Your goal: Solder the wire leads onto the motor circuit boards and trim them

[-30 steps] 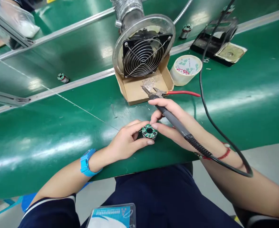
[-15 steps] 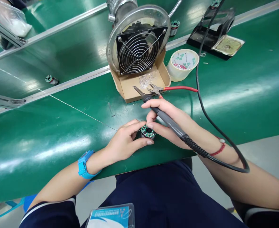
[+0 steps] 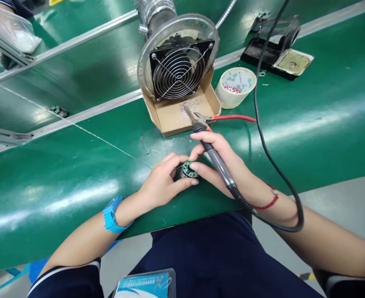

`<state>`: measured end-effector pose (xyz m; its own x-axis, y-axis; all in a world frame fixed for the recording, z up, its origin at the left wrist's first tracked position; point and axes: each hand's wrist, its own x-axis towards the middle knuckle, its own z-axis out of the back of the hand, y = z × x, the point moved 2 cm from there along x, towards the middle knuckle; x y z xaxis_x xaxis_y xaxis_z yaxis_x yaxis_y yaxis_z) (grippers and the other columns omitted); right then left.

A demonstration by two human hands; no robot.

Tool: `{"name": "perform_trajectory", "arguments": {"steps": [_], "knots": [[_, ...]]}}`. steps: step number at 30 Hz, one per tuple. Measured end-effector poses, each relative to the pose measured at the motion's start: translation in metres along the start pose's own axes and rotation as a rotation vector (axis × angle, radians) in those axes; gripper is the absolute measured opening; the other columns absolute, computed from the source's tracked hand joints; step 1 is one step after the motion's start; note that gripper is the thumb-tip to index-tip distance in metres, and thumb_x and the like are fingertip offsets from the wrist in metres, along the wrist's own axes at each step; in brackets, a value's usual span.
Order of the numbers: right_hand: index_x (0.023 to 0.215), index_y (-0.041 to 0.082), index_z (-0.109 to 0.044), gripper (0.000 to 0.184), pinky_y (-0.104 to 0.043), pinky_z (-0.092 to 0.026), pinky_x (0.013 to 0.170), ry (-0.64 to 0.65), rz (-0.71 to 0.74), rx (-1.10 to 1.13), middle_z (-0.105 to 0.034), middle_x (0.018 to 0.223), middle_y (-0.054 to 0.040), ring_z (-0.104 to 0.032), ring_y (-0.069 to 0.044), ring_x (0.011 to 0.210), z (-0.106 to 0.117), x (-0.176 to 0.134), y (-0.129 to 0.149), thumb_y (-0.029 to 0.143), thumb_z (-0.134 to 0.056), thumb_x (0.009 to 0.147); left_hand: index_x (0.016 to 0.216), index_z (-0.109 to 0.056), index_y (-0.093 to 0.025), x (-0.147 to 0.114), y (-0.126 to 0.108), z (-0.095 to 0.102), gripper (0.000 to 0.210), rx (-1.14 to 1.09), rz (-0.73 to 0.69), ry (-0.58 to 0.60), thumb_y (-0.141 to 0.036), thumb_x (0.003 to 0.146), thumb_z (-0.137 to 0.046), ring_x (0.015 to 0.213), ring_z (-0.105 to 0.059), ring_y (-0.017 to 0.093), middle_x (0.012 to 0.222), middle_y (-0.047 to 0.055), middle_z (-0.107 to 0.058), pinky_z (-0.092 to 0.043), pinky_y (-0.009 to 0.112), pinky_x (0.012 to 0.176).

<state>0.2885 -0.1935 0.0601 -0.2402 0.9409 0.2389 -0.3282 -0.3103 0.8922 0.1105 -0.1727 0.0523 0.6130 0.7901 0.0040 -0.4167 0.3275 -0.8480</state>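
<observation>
A small round motor part topped by a green ring-shaped circuit board [image 3: 187, 169] rests on the green bench near its front edge. My left hand [image 3: 162, 181] pinches it from the left with thumb and fingers. My right hand [image 3: 221, 164] touches its right side with the fingertips while a soldering iron [image 3: 212, 154] lies gripped across the hand. The iron's tip points up and away toward the cardboard tray. Its black cable [image 3: 267, 145] loops off to the right.
A fume fan [image 3: 178, 62] stands in a cardboard tray [image 3: 170, 120] just behind my hands. Red-handled cutters [image 3: 229, 118] lie beside the tray, a tape roll [image 3: 236, 87] further right, an iron stand with sponge [image 3: 277, 51] at the back right. Small motor parts [image 3: 58, 111] sit on the conveyor.
The iron has swung more upright in my right hand, its tip now over the tray's edge. Both hands stay on the round part, which has tilted a little.
</observation>
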Motion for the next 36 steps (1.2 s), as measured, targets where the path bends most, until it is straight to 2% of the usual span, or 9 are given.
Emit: {"name": "perform_trajectory", "arguments": {"steps": [3, 6, 9, 13, 17, 20, 23, 27, 36], "knots": [[0.138, 0.023, -0.039, 0.066, -0.042, -0.055, 0.088, -0.031, -0.053, -0.2, -0.062, 0.105, -0.0063, -0.065, -0.022, 0.097, -0.006, -0.002, -0.005, 0.038, -0.071, 0.082, 0.106, -0.059, -0.021, 0.004, 0.003, -0.001, 0.024, 0.092, 0.026, -0.071, -0.024, 0.084, -0.069, 0.067, -0.045, 0.013, 0.087, 0.0, -0.054, -0.039, 0.028, 0.063], [0.135, 0.018, -0.046, 0.054, -0.05, -0.054, 0.088, 0.015, -0.018, -0.404, -0.066, 0.107, -0.0105, -0.064, -0.027, 0.098, -0.013, 0.002, -0.01, 0.032, -0.064, 0.086, 0.109, -0.054, -0.02, 0.006, 0.011, -0.002, 0.031, 0.093, 0.135, -0.051, -0.015, 0.08, -0.064, 0.068, -0.045, 0.012, 0.096, 0.002, -0.054, -0.04, 0.029, 0.064], [0.137, 0.017, -0.046, 0.051, -0.053, -0.053, 0.091, 0.072, 0.063, -0.47, -0.067, 0.118, -0.0132, -0.063, -0.029, 0.106, -0.016, 0.008, -0.015, 0.019, -0.056, 0.087, 0.106, -0.048, -0.02, 0.008, 0.025, 0.003, 0.03, -0.123, 0.238, -0.1, -0.013, 0.079, -0.059, 0.062, -0.045, 0.009, 0.094, 0.001, -0.054, -0.04, 0.027, 0.059], [0.137, 0.022, -0.049, 0.048, -0.046, -0.053, 0.099, 0.119, 0.112, -0.396, -0.069, 0.125, -0.008, -0.064, -0.023, 0.115, -0.01, 0.01, -0.016, 0.014, -0.05, 0.09, 0.09, -0.047, -0.022, 0.009, 0.037, 0.013, 0.012, -0.338, 0.274, -0.183, -0.012, 0.083, -0.046, 0.061, -0.047, 0.011, 0.071, -0.003, -0.049, -0.039, 0.027, 0.057], [0.136, 0.027, -0.055, 0.044, -0.038, -0.056, 0.098, -0.13, 0.012, -0.315, -0.076, 0.108, -0.0028, -0.071, -0.018, 0.104, 0.007, -0.003, -0.012, 0.02, -0.056, 0.093, 0.087, -0.054, -0.02, 0.009, 0.031, 0.015, 0.015, -0.19, 0.117, -0.208, -0.009, 0.086, -0.043, 0.07, -0.052, 0.012, 0.077, 0.0, -0.053, -0.043, 0.028, 0.064], [0.125, 0.028, -0.066, 0.037, -0.033, -0.06, 0.078, -0.339, -0.005, -0.206, -0.076, 0.097, -0.0021, -0.073, -0.017, 0.083, 0.018, -0.021, -0.012, 0.023, -0.066, 0.088, 0.093, -0.055, -0.019, 0.007, 0.024, 0.012, 0.018, -0.083, -0.005, -0.211, -0.005, 0.087, -0.046, 0.074, -0.053, 0.01, 0.084, 0.0, -0.056, -0.044, 0.026, 0.067], [0.107, 0.027, -0.074, 0.021, -0.027, -0.055, 0.053, -0.456, -0.032, 0.019, -0.073, 0.081, 0.0011, -0.068, -0.013, 0.06, 0.023, -0.036, -0.016, 0.028, -0.066, 0.088, 0.097, -0.054, -0.018, 0.005, 0.022, 0.01, 0.02, -0.062, -0.027, -0.202, -0.003, 0.086, -0.047, 0.069, -0.051, 0.008, 0.081, -0.001, -0.055, -0.043, 0.022, 0.061], [0.102, 0.027, -0.075, 0.017, -0.024, -0.053, 0.047, -0.438, -0.065, 0.134, -0.069, 0.069, 0.0038, -0.066, -0.011, 0.053, 0.021, -0.042, -0.019, 0.029, -0.065, 0.089, 0.098, -0.053, -0.017, 0.006, 0.023, 0.01, 0.02, -0.063, -0.036, -0.216, -0.002, 0.085, -0.048, 0.066, -0.05, 0.007, 0.078, -0.002, -0.054, -0.043, 0.02, 0.059], [0.102, 0.028, -0.075, 0.017, -0.023, -0.055, 0.05, -0.392, -0.107, 0.077, -0.072, 0.076, 0.0045, -0.068, -0.01, 0.056, 0.021, -0.047, -0.019, 0.024, -0.067, 0.087, 0.099, -0.053, -0.018, 0.008, 0.024, 0.006, 0.022, -0.075, -0.036, -0.196, -0.002, 0.084, -0.048, 0.069, -0.051, 0.007, 0.081, -0.002, -0.054, -0.045, 0.019, 0.061]]}}
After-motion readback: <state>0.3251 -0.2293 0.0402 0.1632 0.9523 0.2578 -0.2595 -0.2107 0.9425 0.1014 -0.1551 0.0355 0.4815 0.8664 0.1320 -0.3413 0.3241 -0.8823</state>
